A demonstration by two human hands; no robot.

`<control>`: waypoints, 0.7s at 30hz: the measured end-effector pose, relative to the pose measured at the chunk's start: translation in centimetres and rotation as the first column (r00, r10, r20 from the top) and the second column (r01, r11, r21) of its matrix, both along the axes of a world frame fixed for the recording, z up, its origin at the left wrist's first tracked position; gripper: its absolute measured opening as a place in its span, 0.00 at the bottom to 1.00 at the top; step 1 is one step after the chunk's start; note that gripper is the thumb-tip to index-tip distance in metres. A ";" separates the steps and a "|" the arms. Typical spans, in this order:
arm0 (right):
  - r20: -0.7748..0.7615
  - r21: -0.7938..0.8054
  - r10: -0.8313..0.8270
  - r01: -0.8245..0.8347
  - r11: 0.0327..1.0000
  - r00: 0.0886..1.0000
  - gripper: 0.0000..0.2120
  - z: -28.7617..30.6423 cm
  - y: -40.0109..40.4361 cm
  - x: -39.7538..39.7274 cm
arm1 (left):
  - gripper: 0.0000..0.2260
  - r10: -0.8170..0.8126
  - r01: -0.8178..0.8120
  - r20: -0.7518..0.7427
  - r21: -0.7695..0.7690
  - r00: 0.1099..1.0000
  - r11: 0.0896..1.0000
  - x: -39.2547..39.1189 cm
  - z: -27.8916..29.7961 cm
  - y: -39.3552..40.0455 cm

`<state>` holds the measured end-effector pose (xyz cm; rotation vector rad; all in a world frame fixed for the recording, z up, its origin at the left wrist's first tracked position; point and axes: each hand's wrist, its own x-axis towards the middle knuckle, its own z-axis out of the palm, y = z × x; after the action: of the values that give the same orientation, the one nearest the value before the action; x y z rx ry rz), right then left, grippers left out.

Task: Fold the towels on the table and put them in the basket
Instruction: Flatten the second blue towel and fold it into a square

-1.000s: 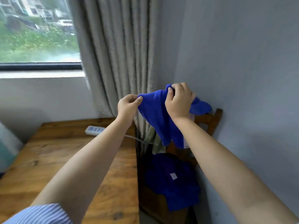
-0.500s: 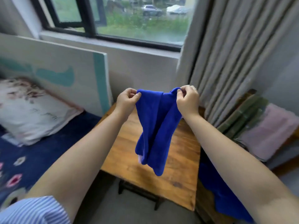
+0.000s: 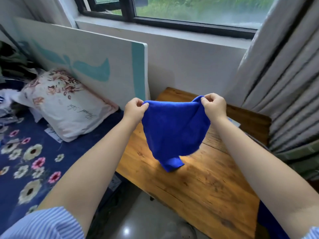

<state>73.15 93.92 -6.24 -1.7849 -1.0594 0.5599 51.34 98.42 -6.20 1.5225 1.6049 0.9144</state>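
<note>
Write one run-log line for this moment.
left hand: pinches blue towel | right hand: pinches towel | towel: above table

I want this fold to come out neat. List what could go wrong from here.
1. Each hand, left and right, only pinches a top corner of the towel; a slip would likely drop that side.
2. The towel hangs bunched, its low tip curled near the table. Laid down like this, it may crease.
3. No basket is in view, so the last step may need a search.
</note>
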 end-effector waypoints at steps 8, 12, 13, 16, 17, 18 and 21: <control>0.078 0.062 -0.158 0.153 0.986 0.984 0.11 1.7 6.4 1.7 | 0.13 -0.045 0.038 0.150 0.053 0.988 0.998 2.5 0.1 7.8; 0.150 0.219 -0.328 0.292 0.931 0.933 0.11 4.3 8.2 1.6 | 0.13 -0.184 0.142 0.232 0.189 0.955 0.972 3.2 2.2 11.4; 0.162 0.256 -0.371 0.324 0.911 0.914 0.11 5.0 8.2 1.5 | 0.12 -0.228 0.177 0.220 0.227 0.948 0.958 3.3 3.0 12.1; 0.163 0.299 -0.444 0.385 0.873 0.881 0.10 5.2 7.1 0.2 | 0.05 -0.348 0.302 0.098 0.317 0.932 0.899 2.4 3.3 13.1; 0.155 0.289 -0.456 0.401 0.869 0.876 0.10 4.7 6.5 -0.3 | 0.04 -0.378 0.340 0.058 0.329 0.924 0.881 2.0 2.8 13.2; 0.161 0.274 -0.458 0.406 0.872 0.874 0.10 4.1 5.7 -0.9 | 0.04 -0.402 0.370 0.037 0.321 0.915 0.872 1.6 2.1 13.3; 0.198 0.192 -0.497 0.464 0.865 0.845 0.12 -0.3 3.0 -3.6 | 0.05 -0.472 0.468 -0.032 0.207 0.881 0.859 -0.1 -1.8 13.3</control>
<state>69.59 96.97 -6.51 -1.9345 -0.7352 -0.0439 51.24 111.71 -8.02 1.9318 1.0617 0.8287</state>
